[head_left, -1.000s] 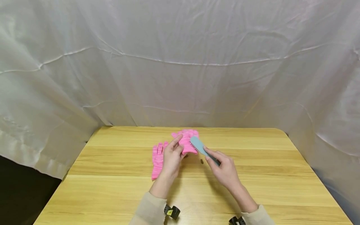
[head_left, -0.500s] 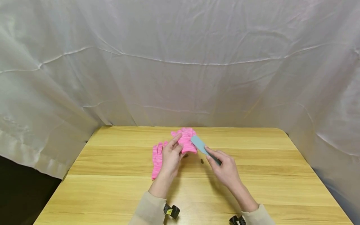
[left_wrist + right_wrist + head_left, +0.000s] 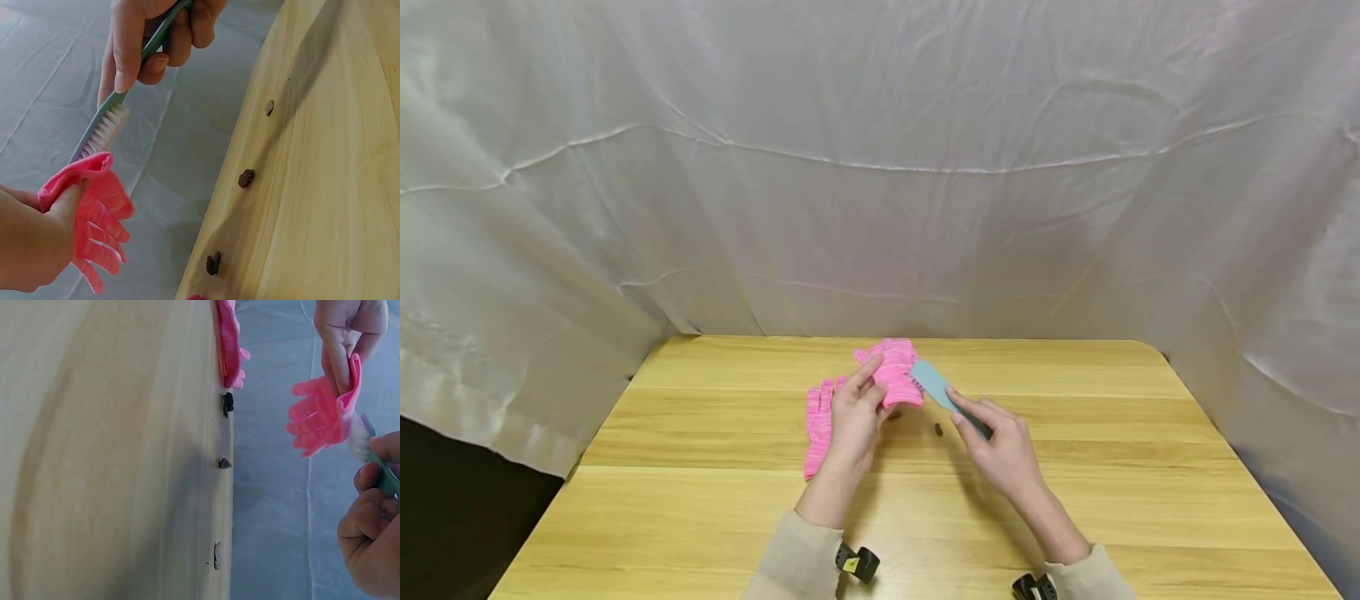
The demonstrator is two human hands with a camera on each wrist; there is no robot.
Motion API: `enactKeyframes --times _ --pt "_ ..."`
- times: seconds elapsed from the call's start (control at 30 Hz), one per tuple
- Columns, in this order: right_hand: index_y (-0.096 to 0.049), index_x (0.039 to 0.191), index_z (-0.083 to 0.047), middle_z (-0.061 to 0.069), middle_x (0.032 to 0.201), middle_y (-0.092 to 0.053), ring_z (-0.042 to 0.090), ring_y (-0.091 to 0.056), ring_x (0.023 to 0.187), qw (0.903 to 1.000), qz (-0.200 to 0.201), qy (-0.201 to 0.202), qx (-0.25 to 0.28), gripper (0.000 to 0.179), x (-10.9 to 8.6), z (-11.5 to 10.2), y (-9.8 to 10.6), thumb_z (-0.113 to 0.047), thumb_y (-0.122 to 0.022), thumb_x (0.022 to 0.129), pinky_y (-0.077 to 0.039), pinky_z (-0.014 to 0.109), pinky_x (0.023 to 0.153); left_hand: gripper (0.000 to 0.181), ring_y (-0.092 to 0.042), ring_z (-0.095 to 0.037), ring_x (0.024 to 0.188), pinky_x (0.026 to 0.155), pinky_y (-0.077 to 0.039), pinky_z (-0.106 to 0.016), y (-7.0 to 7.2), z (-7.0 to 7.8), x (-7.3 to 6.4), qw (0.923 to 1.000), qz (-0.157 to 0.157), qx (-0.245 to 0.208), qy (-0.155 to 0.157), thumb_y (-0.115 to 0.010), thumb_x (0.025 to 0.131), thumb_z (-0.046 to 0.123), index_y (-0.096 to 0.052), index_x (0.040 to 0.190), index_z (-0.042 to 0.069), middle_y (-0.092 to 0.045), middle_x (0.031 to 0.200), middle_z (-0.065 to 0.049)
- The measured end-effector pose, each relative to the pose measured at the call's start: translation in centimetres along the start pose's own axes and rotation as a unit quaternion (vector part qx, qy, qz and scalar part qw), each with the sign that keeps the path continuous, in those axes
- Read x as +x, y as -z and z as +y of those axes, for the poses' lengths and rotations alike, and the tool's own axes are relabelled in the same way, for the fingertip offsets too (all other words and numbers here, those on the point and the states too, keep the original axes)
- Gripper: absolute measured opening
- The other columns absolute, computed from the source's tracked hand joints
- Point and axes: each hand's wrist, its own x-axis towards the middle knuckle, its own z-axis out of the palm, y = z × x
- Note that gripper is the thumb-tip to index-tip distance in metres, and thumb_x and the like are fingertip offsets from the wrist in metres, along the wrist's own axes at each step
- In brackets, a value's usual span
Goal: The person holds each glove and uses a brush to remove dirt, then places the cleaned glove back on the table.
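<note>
A pink knitted glove [image 3: 898, 373] hangs above the table with its fingers pointing away. My left hand [image 3: 855, 421] pinches it near the cuff, and in the left wrist view the thumb [image 3: 67, 201] lies partly inside the cuff opening. My right hand [image 3: 1002, 450] grips the handle of a blue-green brush [image 3: 931, 383]. The brush's pale bristles [image 3: 106, 129] rest against the outside of the glove near its cuff. A second pink glove [image 3: 818, 429] lies flat on the table, partly hidden behind my left hand and forearm.
Several small dark crumpled bits lie on the wooden table [image 3: 700, 508]; one piece [image 3: 246, 179] sits below the hands, and another piece [image 3: 938, 430] shows between them. A grey curtain [image 3: 880, 233] rises behind the table and along both sides.
The held glove has shifted slightly left and away from me. The brush head has moved a little to the right, staying against the glove. The second glove has stayed put.
</note>
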Motion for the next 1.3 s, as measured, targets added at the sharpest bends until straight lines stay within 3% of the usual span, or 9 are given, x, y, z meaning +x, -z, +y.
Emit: enactKeyframes --times 0.17,0.37,0.53,0.77,0.93,1.07,1.17,1.2,1.3 --pt "-0.075 0.129 -0.014 -0.002 0.083 -0.066 0.006 -0.041 0.058 1.0000 0.002 -0.002 0.000 0.035 0.0 0.1 0.1 -0.008 -0.076 0.094 -0.037 0.022 0.048 0.051 -0.062 -0.009 0.089 0.079 -0.059 -0.019 0.1 0.1 0.0 1.0000 -0.002 -0.008 -0.003 -0.046 0.101 -0.010 -0.049 0.151 -0.001 -0.060 0.135 -0.019" --pt "-0.075 0.129 -0.013 0.001 0.087 -0.069 0.010 -0.043 0.058 0.9999 -0.002 -0.008 0.013 0.034 0.0 0.2 0.2 -0.008 -0.075 0.095 -0.039 0.023 0.048 0.051 -0.060 -0.010 0.090 0.079 -0.058 -0.019 0.4 0.2 0.0 1.0000 0.000 -0.004 -0.002 -0.045 0.102 -0.009 -0.048 0.152 0.000 -0.056 0.142 -0.019" --pt "-0.074 0.129 -0.011 0.007 0.100 -0.076 0.011 -0.049 0.063 0.9995 0.010 -0.013 0.026 0.034 -0.1 0.4 0.4 -0.006 -0.074 0.095 -0.043 0.024 0.053 0.050 -0.052 -0.007 0.084 0.077 -0.056 -0.017 0.6 0.3 0.1 0.9999 0.009 0.003 -0.009 -0.044 0.102 -0.007 -0.049 0.151 -0.001 -0.055 0.128 -0.011" --pt "-0.073 0.131 -0.012 0.008 0.102 -0.076 0.012 -0.053 0.068 0.9986 0.022 -0.014 0.045 0.035 0.0 -0.1 0.4 -0.007 -0.073 0.096 -0.046 0.023 0.054 0.052 -0.052 -0.007 0.087 0.076 -0.056 -0.019 0.5 0.0 0.1 0.9987 0.006 0.044 -0.023 -0.045 0.101 -0.009 -0.049 0.152 0.000 -0.045 0.158 -0.017" --pt "-0.073 0.132 -0.011 0.011 0.106 -0.076 0.013 -0.051 0.063 0.9981 0.013 -0.013 0.058 0.035 0.0 -0.5 0.2 -0.008 -0.072 0.097 -0.044 0.023 0.049 0.053 -0.050 -0.007 0.084 0.071 -0.054 -0.019 0.1 -0.4 -0.1 0.9972 0.006 0.070 -0.028 -0.046 0.098 -0.009 -0.051 0.150 0.001 -0.050 0.150 -0.022" --pt "-0.073 0.131 -0.011 0.012 0.107 -0.076 0.013 -0.052 0.063 0.9982 0.017 -0.005 0.057 0.035 0.0 -0.5 0.0 -0.006 -0.073 0.096 -0.045 0.023 0.049 0.054 -0.045 -0.006 0.081 0.063 -0.048 -0.015 -0.3 -0.7 -0.2 0.9961 0.003 0.083 -0.031 -0.047 0.097 -0.010 -0.053 0.149 0.001 -0.047 0.156 -0.020" --pt "-0.074 0.130 -0.011 0.011 0.107 -0.077 0.012 -0.054 0.066 0.9983 0.020 0.007 0.053 0.036 -0.1 -0.4 -0.2 -0.004 -0.074 0.095 -0.048 0.023 0.053 0.054 -0.052 -0.003 0.095 0.060 -0.045 -0.014 -0.6 -0.9 -0.3 0.9954 -0.003 0.090 -0.030 -0.048 0.096 -0.010 -0.054 0.149 0.002 -0.039 0.163 -0.018" --pt "-0.074 0.130 -0.011 0.010 0.107 -0.077 0.011 -0.054 0.067 0.9984 0.021 0.012 0.052 0.036 -0.1 -0.4 -0.2 -0.004 -0.074 0.094 -0.048 0.023 0.055 0.054 -0.051 -0.005 0.090 0.059 -0.044 -0.014 -0.7 -1.0 -0.3 0.9955 -0.007 0.090 -0.029 -0.048 0.097 -0.010 -0.054 0.149 0.001 -0.039 0.163 -0.018" --pt "-0.074 0.129 -0.010 0.008 0.104 -0.077 0.009 -0.054 0.068 0.9984 0.022 0.024 0.047 0.036 -0.1 -0.3 -0.4 -0.003 -0.075 0.094 -0.049 0.023 0.057 0.054 -0.053 -0.003 0.096 0.058 -0.043 -0.013 -0.8 -1.2 -0.4 0.9951 -0.013 0.093 -0.031 -0.048 0.096 -0.011 -0.053 0.149 0.001 -0.038 0.164 -0.019"
